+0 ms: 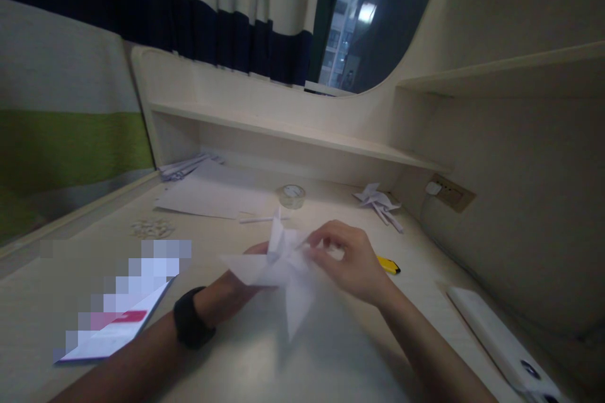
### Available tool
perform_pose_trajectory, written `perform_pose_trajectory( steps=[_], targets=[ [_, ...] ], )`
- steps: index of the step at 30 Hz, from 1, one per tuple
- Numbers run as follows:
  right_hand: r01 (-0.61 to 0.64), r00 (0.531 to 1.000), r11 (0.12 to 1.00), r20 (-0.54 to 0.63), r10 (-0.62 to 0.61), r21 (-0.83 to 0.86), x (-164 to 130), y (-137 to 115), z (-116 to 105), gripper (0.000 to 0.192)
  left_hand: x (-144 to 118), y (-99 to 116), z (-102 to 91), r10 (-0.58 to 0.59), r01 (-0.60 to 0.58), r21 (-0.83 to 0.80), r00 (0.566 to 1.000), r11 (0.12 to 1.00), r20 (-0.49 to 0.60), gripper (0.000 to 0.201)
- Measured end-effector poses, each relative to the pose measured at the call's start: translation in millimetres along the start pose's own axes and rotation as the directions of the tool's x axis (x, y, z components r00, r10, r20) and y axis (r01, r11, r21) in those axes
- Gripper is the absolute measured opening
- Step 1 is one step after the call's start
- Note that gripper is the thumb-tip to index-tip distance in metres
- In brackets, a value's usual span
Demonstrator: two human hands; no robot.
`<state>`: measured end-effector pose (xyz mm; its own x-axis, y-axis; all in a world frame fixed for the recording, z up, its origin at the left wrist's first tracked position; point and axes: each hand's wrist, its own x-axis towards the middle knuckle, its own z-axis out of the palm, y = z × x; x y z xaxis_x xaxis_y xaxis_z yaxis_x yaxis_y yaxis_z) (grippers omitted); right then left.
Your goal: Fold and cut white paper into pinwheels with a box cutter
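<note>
- Above the middle of the pale wooden desk (331,365), a white folded-paper pinwheel (283,267) sits between both hands, held just off the surface.
- The left hand (231,293), with a black band (191,325) at its wrist, comes in from below and behind the paper; most of its fingers are hidden by the blades, so I cannot tell how they close, though the paper rests against them.
- The right hand (352,261) is at the pinwheel's right edge, thumb and forefinger pinched together on a fold near the centre.
- The pinwheel is plain white, thin and sharply creased, with pointed triangular blades spreading from one hub.
- One blade points up and away toward the shelf, one left, and the longest points down toward the person; its long axis runs roughly near-to-far, slightly tilted.
- Just beyond the right hand lies a yellow utility knife (390,266), partly hidden.
- Farther back stand a clear roll of tape (292,196), a thin white paper stick (258,220) and a flat white sheet (212,195).
- Another white paper pinwheel (378,201) lies near the wall socket (451,192).
- A white printed booklet (118,321) lies left of the left forearm.
</note>
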<state>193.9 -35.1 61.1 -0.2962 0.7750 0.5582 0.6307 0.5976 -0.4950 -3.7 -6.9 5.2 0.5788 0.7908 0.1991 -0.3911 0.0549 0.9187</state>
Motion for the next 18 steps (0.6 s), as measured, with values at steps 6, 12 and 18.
perform_pose_trajectory(
  steps=[6,12,18],
  targets=[
    [-0.053,0.990,0.998,0.132,0.049,0.028,-23.7,0.5,13.6,0.048,2.5,-0.4,2.0,-0.026,0.032,0.103,0.998,0.994,-0.061,0.015],
    [-0.193,0.976,0.981,0.110,0.190,0.020,-27.7,1.4,25.4,0.050,6.2,-5.6,-4.2,0.032,0.030,0.294,0.978,0.955,-0.205,0.021],
    [-0.091,0.990,0.995,0.111,0.087,0.036,-33.1,10.9,39.3,0.058,11.2,-8.6,-6.8,-0.031,0.072,0.361,0.992,0.930,-0.119,0.025]
  ],
)
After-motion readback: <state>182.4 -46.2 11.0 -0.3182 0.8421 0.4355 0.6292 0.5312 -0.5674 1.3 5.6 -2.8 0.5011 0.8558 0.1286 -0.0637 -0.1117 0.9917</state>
